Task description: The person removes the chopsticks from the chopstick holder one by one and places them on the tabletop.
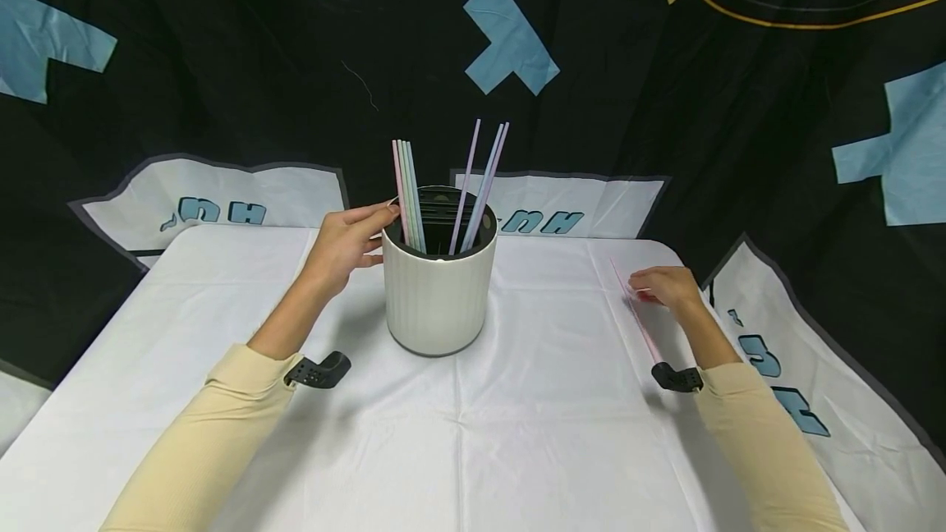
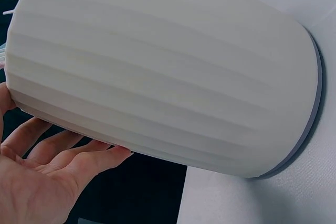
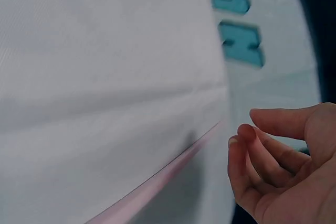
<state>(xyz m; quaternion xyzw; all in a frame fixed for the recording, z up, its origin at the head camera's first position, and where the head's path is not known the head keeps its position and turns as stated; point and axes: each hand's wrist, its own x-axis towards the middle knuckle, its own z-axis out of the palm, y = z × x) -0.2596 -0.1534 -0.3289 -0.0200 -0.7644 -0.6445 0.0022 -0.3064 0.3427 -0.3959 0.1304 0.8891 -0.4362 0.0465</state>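
A white ribbed bin (image 1: 436,302) with a dark rim stands upright on the table. My left hand (image 1: 347,240) touches its left side, a fingertip at the rim and the thumb against the wall; in the left wrist view, the fingers (image 2: 58,148) lie along the wall. Pink and green straws (image 1: 410,195) stand at the left in the bin, purple and blue straws (image 1: 484,187) at the right. Beside my right hand (image 1: 665,286), a single pink straw (image 1: 639,318) slants along the tabletop. The right wrist view shows that hand's fingers loosely bent, with nothing between them.
The table (image 1: 451,450) has a creased white cloth. Behind it hangs a black sheet (image 1: 296,80) with blue and yellow shapes. White printed panels (image 1: 576,204) border the table's back and right edges. Black bands (image 1: 321,369) are worn on both wrists.
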